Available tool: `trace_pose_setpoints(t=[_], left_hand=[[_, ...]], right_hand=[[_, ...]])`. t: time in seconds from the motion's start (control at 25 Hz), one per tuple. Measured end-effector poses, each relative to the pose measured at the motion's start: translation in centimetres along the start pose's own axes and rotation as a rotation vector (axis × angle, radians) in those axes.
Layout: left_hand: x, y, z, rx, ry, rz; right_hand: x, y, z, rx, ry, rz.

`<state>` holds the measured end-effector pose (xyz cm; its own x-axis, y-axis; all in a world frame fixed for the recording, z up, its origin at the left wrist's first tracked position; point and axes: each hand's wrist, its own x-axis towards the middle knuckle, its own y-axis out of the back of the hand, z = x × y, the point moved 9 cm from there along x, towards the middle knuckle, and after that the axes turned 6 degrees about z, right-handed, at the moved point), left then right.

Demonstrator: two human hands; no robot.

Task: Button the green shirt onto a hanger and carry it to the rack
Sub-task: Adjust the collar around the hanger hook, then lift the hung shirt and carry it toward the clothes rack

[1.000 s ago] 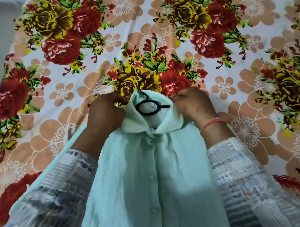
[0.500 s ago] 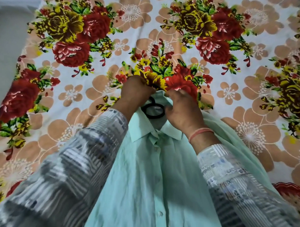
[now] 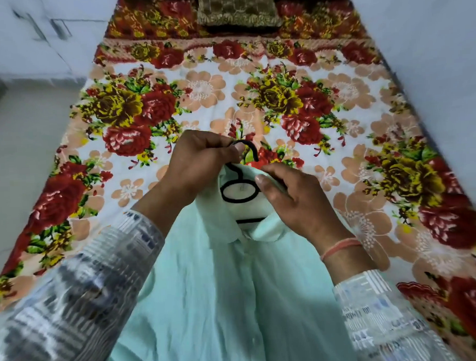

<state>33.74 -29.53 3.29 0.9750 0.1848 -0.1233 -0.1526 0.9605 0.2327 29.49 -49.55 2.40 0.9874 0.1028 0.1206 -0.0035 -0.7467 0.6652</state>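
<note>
1. The left hand (image 3: 201, 160) is closed round the hook of the black hanger (image 3: 240, 200), with fingers and thumb curled on the wire.
2. The right hand (image 3: 294, 197) pinches the back edge of the collar (image 3: 271, 227) between thumb and fingers. It sits just beside the hook's stem and close to the left hand.
3. The shirt (image 3: 221, 289) is already on the hanger. The wire loop and a short bar show inside the neck opening, just under both hands.
4. From the hands the shirt runs down toward the person, between the two forearms. Its upper part sits over the bed (image 3: 349, 90), which stretches away beyond the hands.
5. Done, as I judge it: the hanger is in, the collar is turned down, and the front lies closed along the placket. The buttons are too blurred to count. The very top at the collar looks slightly open, so one button may remain.
6. Left, as I judge it: a last tidy of the collar, then lifting by the hook and carrying to the rack. No rack is in view, so the carry has not begun.
7. A cushion (image 3: 236, 10) lies at the bed's far end, well apart from both hands.
</note>
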Motion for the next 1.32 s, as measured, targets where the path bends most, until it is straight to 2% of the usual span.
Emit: trace_pose_setpoints(t=[0.12,0.32,0.4,0.52,0.6,0.68,0.76,0.88,1.0,1.12,1.24,1.28,1.32], left_hand=[[-2.6,1.6,8.8,-0.094,-0.118,-0.046],[-10.6,4.6,26.0,-0.141,-0.27,-0.105],[-15.3,7.8,34.6,-0.024,-0.419,-0.017],[-25.3,12.1,48.3,0.319,-0.7,0.174],[-32.3,13.8,55.6,0.49,-0.82,0.225],[-37.5,14.5,60.6,0.581,-0.868,0.227],[-42.5,16.0,64.7,0.589,-0.925,0.318],[-48.1,17.9,69.6,0.625,-1.006,0.422],[-51.9,19.7,73.8,0.672,-1.059,0.487],[-55.6,21.8,77.5,0.702,-1.129,0.602],[-58.2,23.3,79.9,0.747,-1.165,0.695],[-58.9,23.6,80.5,0.766,-1.177,0.708],[-59.4,23.9,81.0,0.795,-1.179,0.715]], right_hand=[[-2.1,6.5,-6.2,0.099,0.014,0.056],[-5.9,19.8,-19.4,0.209,0.033,0.034],[-8.0,25.9,-25.9,0.203,0.097,0.045],[-12.4,35.2,-34.4,0.18,0.229,0.096],[-16.1,40.7,-39.0,0.213,0.271,0.122],[-18.9,44.2,-42.4,0.019,0.336,0.148],[-21.2,47.4,-45.6,-0.259,0.428,0.209],[-23.9,52.9,-50.5,-0.345,0.508,0.409],[-26.2,55.0,-55.7,-0.502,0.584,0.43],[-28.3,58.1,-59.6,-0.441,0.619,0.438],[-28.9,60.7,-61.5,-0.344,0.519,0.383],[-29.2,61.3,-62.3,-0.247,0.508,0.385],[-29.4,61.9,-63.0,-0.008,0.483,0.381]])
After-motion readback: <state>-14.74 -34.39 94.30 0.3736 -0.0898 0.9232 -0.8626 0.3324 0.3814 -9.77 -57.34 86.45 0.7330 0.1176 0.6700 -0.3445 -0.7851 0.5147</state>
